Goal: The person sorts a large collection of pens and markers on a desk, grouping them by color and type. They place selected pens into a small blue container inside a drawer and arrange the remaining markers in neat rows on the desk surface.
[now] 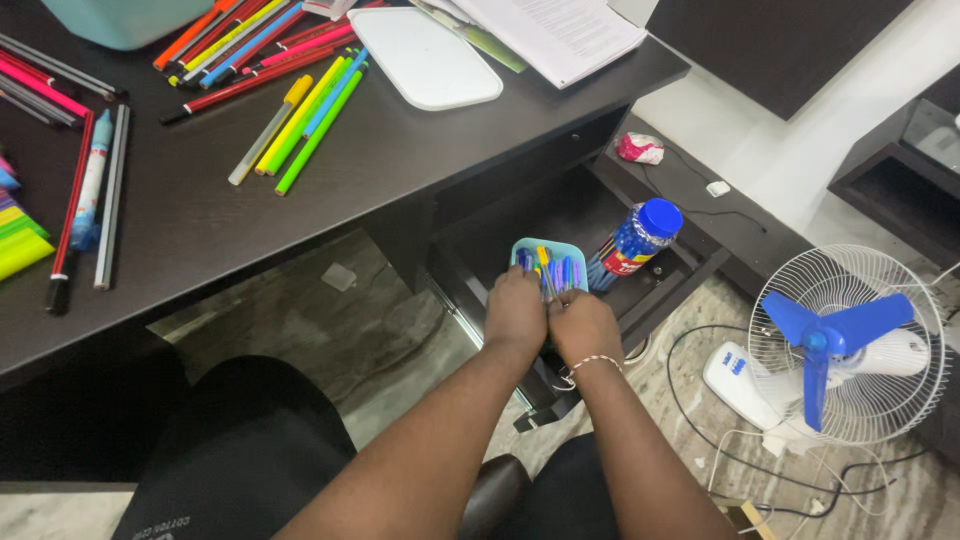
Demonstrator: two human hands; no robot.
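A light blue tray (552, 249) full of several pens and markers sits in an open dark drawer (600, 215) under the desk. My left hand (514, 312) and my right hand (582, 326) are side by side at the tray's near edge, fingers curled among the pens. Whether either hand actually grips a pen is hidden by the knuckles. A clear jar with a blue lid (636, 238), filled with pencils, lies tilted in the drawer just right of the tray.
The dark desk (200, 220) holds many loose coloured pens (300, 115), a white lid (425, 55) and papers (560, 30). A blue-bladed floor fan (840, 345) with cables stands at the right. A crumpled wrapper (640, 148) lies on the low shelf.
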